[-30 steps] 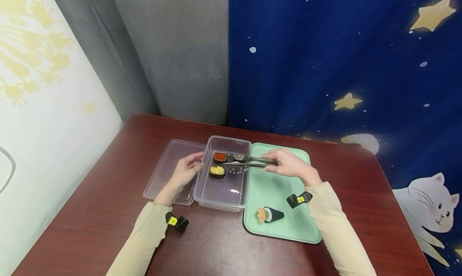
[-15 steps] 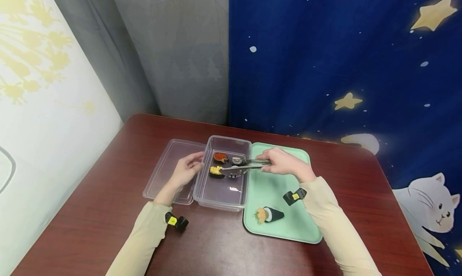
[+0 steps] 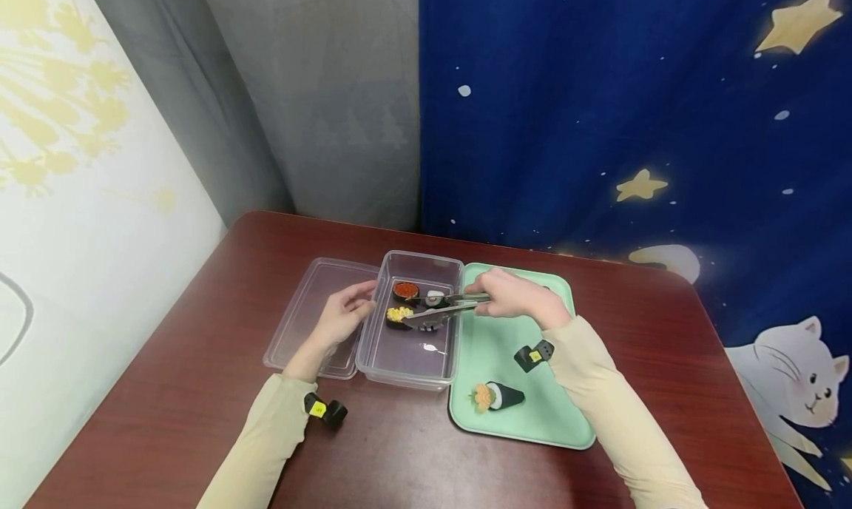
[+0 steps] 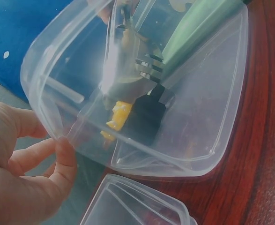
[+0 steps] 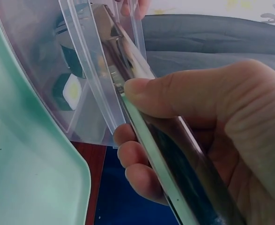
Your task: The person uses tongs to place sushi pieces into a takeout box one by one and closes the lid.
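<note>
Head view, near to far, clear container (image 3: 406, 382) as landmark. Counter (image 3: 386, 450) runs under it and in front. Nearest piece: cone roll (image 3: 507, 395), on green tray (image 3: 532, 420) set just beside container's right side; cone's point faces away from container. Clear lid (image 3: 299, 331) lies left of container.

Left hand (image 3: 339, 320) sits at container's left wall, outside, fingers loosely bent, touching it, no tool held. Whether it bears weight there: can't tell.

Key relation: corn piece (image 3: 399, 315) is in container's left half, left of the right hand (image 3: 512, 296). Left hand is nearer but outside the wall; right hand has the reach via the tongs (image 5: 170, 145). Tongs' long axis runs roughly crosswise, over container's right wall, arms parted: one tip by corn piece, other by roe piece (image 3: 406, 290). Whether the tongs pinch anything: unclear.

Right hand pose: right of container, above tray, thumb on one side of tongs, other fingers curled round the opposite side, partly closed.

Roe piece lies beyond corn piece, container's left half; white-centred roll (image 3: 435, 297) right of it, partly behind tongs. Blue curtain (image 3: 599, 109) hangs beyond container.
</note>
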The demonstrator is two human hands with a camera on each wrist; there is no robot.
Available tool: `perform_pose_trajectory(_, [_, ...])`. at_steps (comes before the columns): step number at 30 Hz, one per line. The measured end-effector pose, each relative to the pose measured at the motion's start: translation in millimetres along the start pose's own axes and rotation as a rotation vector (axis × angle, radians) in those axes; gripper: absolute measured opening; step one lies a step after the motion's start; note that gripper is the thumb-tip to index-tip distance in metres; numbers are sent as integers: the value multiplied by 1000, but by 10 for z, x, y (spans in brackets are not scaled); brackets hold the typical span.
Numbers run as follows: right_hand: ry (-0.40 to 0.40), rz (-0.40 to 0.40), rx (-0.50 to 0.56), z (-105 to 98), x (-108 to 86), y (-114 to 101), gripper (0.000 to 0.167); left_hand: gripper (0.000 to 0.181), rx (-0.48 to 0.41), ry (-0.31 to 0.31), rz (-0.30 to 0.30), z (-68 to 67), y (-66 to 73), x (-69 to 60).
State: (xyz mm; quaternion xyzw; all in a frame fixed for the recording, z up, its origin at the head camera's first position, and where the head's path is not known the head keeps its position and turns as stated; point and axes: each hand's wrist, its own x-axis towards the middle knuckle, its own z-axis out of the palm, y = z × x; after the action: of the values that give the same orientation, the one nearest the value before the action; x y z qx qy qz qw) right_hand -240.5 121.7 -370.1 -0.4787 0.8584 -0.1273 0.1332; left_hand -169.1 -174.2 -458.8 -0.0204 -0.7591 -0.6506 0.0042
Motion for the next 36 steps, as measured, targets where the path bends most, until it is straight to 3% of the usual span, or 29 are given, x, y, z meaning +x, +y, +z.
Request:
perform_pose_trajectory(9, [-67, 58, 15, -32, 65, -75, 22, 43, -13, -5, -9, 6, -1, 2])
perform_pose_trajectory(21, [-87, 114, -73, -105, 76, -177, 20, 43, 3, -2, -12, 6, 6, 9])
perform_pose_trajectory(36, [-34, 62, -7, -79, 69, -115, 23, 44, 7, -1, -9, -1, -8, 16])
